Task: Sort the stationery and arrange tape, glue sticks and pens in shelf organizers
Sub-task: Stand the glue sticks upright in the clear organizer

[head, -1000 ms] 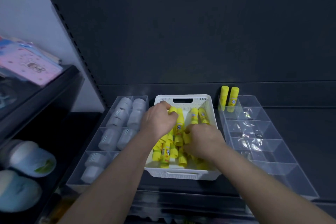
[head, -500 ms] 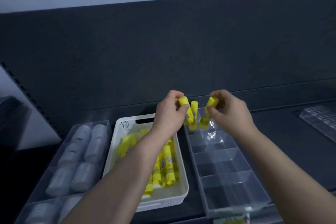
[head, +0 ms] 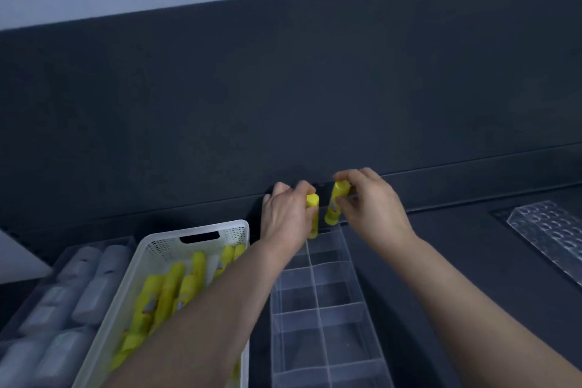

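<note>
The left hand (head: 285, 217) grips the left glue stick (head: 312, 213), the right hand (head: 374, 211) pinches the right glue stick (head: 334, 203); both sticks stand upright over the clear organizer's (head: 333, 293) far row.

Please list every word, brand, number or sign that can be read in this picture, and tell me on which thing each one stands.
No text can be read here.
Glue sticks in the white basket: small coloured labels, too blurred to read.
Glue stick in the right hand: a label patch, too blurred to read.
Grey packs at the left: faint marks, unreadable.
</note>
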`<move>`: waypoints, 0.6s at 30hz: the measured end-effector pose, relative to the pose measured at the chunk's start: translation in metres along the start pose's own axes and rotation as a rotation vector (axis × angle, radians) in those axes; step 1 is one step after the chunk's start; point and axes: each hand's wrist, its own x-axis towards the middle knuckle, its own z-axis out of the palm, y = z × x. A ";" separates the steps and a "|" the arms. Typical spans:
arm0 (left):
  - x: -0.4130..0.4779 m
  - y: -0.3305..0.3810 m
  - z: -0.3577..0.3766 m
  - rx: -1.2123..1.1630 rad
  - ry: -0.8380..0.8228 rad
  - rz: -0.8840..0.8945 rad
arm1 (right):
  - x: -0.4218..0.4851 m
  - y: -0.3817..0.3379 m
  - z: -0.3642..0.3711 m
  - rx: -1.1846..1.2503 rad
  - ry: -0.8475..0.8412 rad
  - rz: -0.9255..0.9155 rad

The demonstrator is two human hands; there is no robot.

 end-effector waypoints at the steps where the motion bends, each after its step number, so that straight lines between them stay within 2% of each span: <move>1: 0.000 -0.001 0.003 0.027 0.004 0.002 | 0.002 0.002 0.002 -0.003 -0.017 -0.004; 5: -0.002 -0.006 0.003 0.096 0.029 0.008 | 0.009 0.006 0.013 -0.027 -0.098 -0.012; 13: -0.019 -0.018 -0.022 -0.006 0.182 0.000 | 0.012 0.010 0.038 -0.119 -0.219 -0.018; 18: -0.032 -0.034 -0.038 -0.049 0.245 0.039 | 0.006 0.009 0.043 -0.237 -0.156 -0.027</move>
